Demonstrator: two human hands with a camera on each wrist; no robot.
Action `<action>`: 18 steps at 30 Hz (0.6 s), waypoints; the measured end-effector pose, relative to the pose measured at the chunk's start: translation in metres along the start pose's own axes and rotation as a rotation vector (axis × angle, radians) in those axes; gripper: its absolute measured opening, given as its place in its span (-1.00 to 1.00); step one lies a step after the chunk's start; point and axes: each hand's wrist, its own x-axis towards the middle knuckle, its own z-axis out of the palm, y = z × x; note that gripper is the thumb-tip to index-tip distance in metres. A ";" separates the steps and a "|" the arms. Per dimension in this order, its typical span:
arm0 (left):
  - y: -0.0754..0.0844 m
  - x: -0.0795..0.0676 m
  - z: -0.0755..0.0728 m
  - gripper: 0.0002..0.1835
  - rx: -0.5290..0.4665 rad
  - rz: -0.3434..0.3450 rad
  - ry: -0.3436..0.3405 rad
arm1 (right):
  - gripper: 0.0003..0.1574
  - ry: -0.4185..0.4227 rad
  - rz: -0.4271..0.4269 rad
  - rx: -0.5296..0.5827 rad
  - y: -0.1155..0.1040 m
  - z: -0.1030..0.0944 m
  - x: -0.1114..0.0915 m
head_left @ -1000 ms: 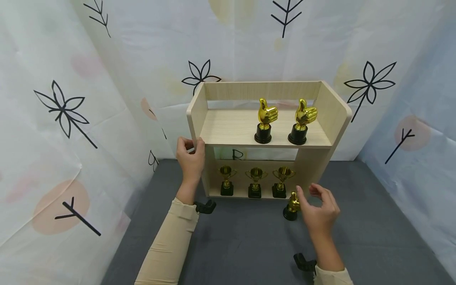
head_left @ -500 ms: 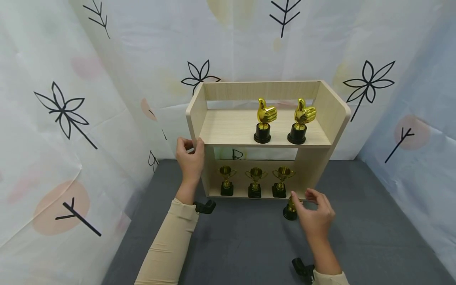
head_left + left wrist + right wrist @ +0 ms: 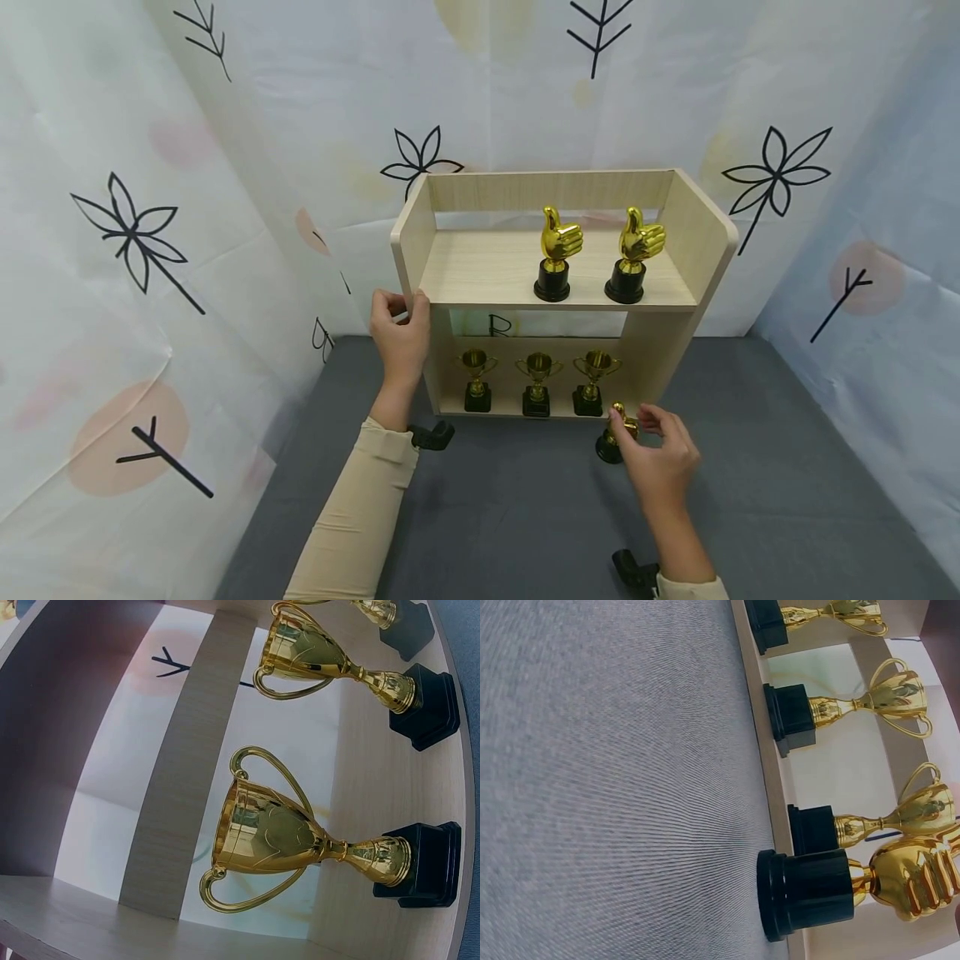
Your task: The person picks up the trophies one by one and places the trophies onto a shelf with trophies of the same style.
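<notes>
My left hand (image 3: 401, 337) grips the left side panel of a pale two-tier wooden shelf (image 3: 555, 307), just below the upper board. A gold thumbs-up trophy (image 3: 609, 450) on a round black base stands upright on the grey cloth, before the shelf's lower right corner. My right hand (image 3: 660, 462) is at this trophy, its thumb overlapping the gold part and its loosely bent fingers on the right side. In the right wrist view the thumbs-up trophy (image 3: 810, 892) appears large, with a fingertip at the frame's right edge.
Two more thumbs-up trophies (image 3: 553, 279) (image 3: 626, 282) stand on the upper board, towards the right. Three gold cups (image 3: 477, 398) (image 3: 537, 402) (image 3: 588, 402) with black bases line the lower board. Patterned white curtain (image 3: 225, 250) surrounds the grey cloth surface (image 3: 510, 517).
My right hand has moved left and slightly down, bringing its thumb and fingers around the thumbs-up trophy on the cloth. The left hand stays at the shelf's side panel.
</notes>
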 end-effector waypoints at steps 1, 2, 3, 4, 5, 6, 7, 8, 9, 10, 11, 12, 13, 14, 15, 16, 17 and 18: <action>0.000 0.000 0.000 -0.73 0.004 0.001 -0.001 | -0.48 -0.005 0.002 -0.005 0.000 0.000 0.000; 0.000 0.000 0.000 -0.73 0.003 0.001 -0.001 | -0.48 -0.013 0.008 -0.007 0.000 0.000 -0.001; 0.000 0.000 0.000 -0.72 0.003 0.001 -0.001 | -0.48 -0.018 0.011 -0.008 0.000 0.000 -0.001; 0.000 0.000 0.000 -0.73 0.002 0.002 0.000 | -0.48 -0.019 0.011 -0.008 0.000 0.000 -0.001; 0.001 0.000 0.000 -0.72 0.002 0.002 -0.001 | -0.48 -0.015 0.007 -0.008 0.000 0.001 -0.002; 0.000 0.000 0.000 -0.72 0.001 0.002 -0.001 | -0.48 -0.011 0.007 -0.006 0.000 0.001 -0.002; 0.000 0.000 0.000 -0.72 0.000 0.003 -0.001 | -0.48 -0.005 0.003 -0.006 0.000 0.001 -0.002; 0.000 0.000 -0.001 -0.72 -0.001 0.003 -0.001 | -0.48 -0.004 0.004 -0.006 0.001 0.001 -0.003; 0.000 0.000 -0.001 -0.73 0.001 0.003 -0.002 | -0.48 -0.001 0.004 -0.006 0.001 0.002 -0.003; 0.000 0.000 -0.001 -0.73 0.001 0.003 -0.002 | -0.48 0.002 0.003 -0.007 0.001 0.002 -0.003; 0.000 0.000 -0.001 -0.73 0.002 0.003 -0.002 | -0.48 0.002 0.006 -0.011 0.000 0.002 -0.004; 0.000 0.000 -0.001 -0.73 0.003 0.004 -0.003 | -0.48 -0.003 0.010 -0.015 0.000 0.002 -0.004; 0.000 0.000 -0.001 -0.73 0.005 0.004 -0.002 | -0.49 -0.010 0.014 -0.019 0.000 0.001 -0.004; 0.000 0.000 -0.001 -0.73 0.006 0.004 -0.002 | -0.50 -0.017 0.019 -0.026 0.000 0.001 -0.004; 0.000 0.000 -0.001 -0.73 0.007 0.004 -0.002 | -0.50 -0.025 0.024 -0.035 0.000 0.001 -0.004; 0.000 0.001 0.000 -0.73 0.007 0.003 -0.002 | -0.50 -0.032 0.029 -0.044 0.000 0.001 -0.004; 0.001 0.001 0.000 -0.73 0.007 0.002 -0.002 | -0.51 -0.039 0.034 -0.052 0.000 0.001 -0.004; 0.001 0.001 0.000 -0.73 0.006 0.002 -0.002 | -0.51 -0.045 0.038 -0.061 0.000 0.001 -0.004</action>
